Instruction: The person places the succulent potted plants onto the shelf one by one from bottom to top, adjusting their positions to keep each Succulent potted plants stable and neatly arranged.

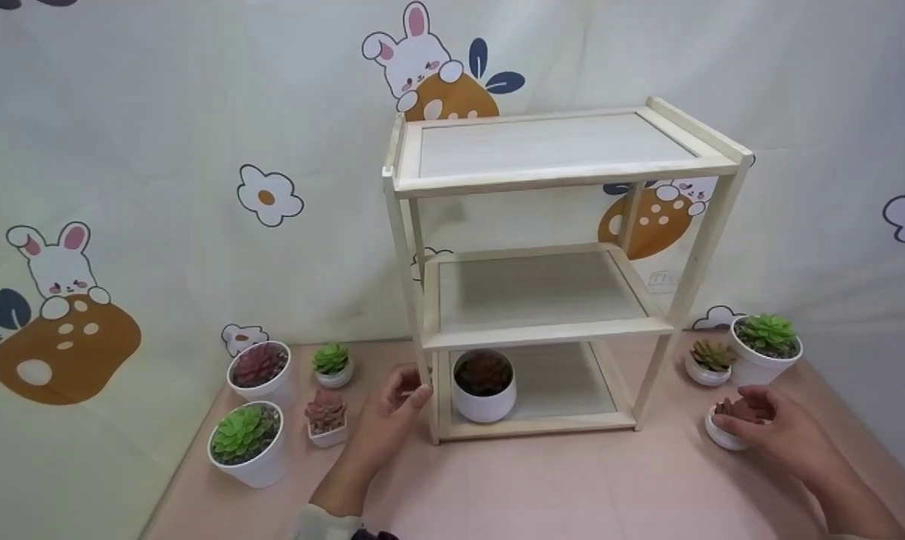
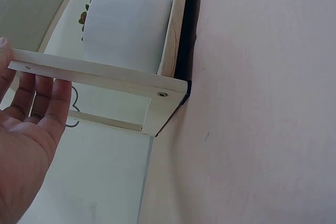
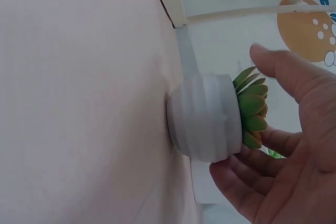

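Note:
A three-tier wooden shelf [image 1: 550, 333] stands at the middle of the table. My left hand [image 1: 385, 424] holds its front left post [image 2: 100, 73], thumb on one side and fingers on the other in the left wrist view. A round white pot [image 1: 485, 401] with a dark reddish succulent sits on the bottom tier, at the left. At the right, my right hand [image 1: 779, 435] is around a small ribbed white pot [image 3: 205, 119] with a green, red-edged succulent [image 3: 253, 108]. Its fingers touch the pot's side, while the thumb stands apart near the leaf tips. The pot rests on the table.
Left of the shelf stand potted succulents: a red one [image 1: 261, 371], two green ones [image 1: 246, 442] and a pink one [image 1: 326, 420] in a square pot. Behind my right hand are a small brownish one [image 1: 710, 364] and a larger green one [image 1: 766, 349]. A patterned cloth [image 1: 160, 150] hangs behind.

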`<action>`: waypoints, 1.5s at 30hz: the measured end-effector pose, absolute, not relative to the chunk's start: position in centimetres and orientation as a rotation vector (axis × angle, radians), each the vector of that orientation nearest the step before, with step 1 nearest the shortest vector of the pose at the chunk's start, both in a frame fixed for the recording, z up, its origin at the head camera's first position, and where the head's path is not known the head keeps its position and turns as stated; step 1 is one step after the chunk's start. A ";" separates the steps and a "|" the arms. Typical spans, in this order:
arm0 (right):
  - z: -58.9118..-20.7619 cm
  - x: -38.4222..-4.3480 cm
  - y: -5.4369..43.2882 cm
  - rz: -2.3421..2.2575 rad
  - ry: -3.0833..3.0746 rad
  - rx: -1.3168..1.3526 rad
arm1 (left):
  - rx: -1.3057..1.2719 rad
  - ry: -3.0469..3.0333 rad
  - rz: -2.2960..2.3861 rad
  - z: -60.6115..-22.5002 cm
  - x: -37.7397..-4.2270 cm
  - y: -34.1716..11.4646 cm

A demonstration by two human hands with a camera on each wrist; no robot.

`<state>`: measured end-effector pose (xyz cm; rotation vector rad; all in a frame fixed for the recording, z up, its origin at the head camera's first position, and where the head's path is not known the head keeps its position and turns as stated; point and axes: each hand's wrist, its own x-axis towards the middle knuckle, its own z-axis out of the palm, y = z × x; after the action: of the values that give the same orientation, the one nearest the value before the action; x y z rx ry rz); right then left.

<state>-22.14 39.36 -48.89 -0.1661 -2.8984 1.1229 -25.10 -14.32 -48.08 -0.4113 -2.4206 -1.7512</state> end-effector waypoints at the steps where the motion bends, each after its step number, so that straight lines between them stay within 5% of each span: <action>1: -48.9 -22.1 39.4 1.116 -2.910 -0.158 | -0.415 -2.418 -1.753 -48.1 -25.1 -14.3; 45: -50.4 -22.0 39.8 1.006 -2.968 -0.095 | -0.432 -2.430 -1.734 -48.3 -25.2 -14.5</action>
<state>-22.03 39.76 -50.37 -0.0953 -2.9682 1.0064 -25.16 -14.51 -48.25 -0.4322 -2.4302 -1.7341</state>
